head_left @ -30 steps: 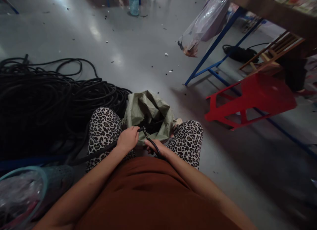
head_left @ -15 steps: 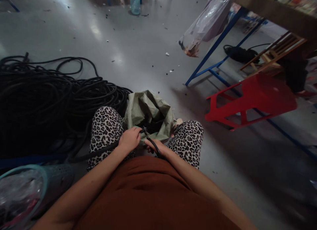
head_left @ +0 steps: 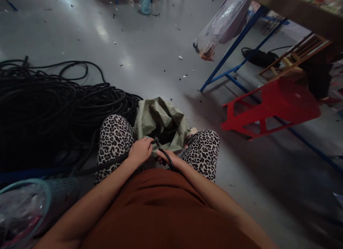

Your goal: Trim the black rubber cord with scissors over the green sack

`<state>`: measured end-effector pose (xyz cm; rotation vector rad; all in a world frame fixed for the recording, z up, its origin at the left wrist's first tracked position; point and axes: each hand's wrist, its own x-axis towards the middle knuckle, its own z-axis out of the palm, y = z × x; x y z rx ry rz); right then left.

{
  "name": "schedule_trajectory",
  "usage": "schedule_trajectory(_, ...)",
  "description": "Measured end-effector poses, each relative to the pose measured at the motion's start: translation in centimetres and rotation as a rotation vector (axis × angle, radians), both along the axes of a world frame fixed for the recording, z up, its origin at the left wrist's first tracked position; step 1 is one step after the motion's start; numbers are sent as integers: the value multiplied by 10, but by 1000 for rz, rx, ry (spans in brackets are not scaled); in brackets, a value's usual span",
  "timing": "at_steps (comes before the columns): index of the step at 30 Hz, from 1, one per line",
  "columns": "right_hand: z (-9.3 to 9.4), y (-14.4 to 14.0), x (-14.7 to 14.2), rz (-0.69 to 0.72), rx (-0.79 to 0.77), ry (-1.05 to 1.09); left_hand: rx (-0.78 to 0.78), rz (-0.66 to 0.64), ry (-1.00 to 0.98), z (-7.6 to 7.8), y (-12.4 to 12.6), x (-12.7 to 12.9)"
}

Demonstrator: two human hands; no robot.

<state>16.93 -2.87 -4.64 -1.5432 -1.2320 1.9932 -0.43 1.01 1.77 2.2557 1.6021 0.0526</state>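
Note:
My left hand (head_left: 141,150) is closed around a black rubber cord (head_left: 112,162), close to its end, over my left thigh. The cord trails left across my leg toward a large coiled pile. In my right hand (head_left: 168,159) are black-handled scissors (head_left: 168,158), fingers wrapped around the handles. Their blades meet the cord's end just past my left fingers; whether they are fully closed is too small to tell. Below both hands, between my knees, an olive woven sack (head_left: 143,115) stands with its mouth open and dark pieces inside.
Black cord coils (head_left: 107,95) heap on the floor at left. A teal basket (head_left: 48,195) holding plastic bags stands near my left elbow. To the right are a tipped red stool (head_left: 289,106), a blue-legged table (head_left: 227,52) and a hanging plastic bag (head_left: 217,34). A person's leg shows behind the stool.
The view has shifted very slightly. Both hands, the cord and the scissors keep nearly the same positions over the sack.

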Motion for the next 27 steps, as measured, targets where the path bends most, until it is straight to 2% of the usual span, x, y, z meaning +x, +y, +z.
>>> schedule_trajectory(14, 3, 0, -1, -1, -19, -13, 1, 16, -12, 0, 0, 0)
schedule_trajectory(18, -1, 0, 0, -15, -11, 15, -23, 13, 2, 1, -1, 1)
schedule_trajectory(27, -8, -1, 2, 53, 34, -31, -76, -37, 29, 4, 0, 0)
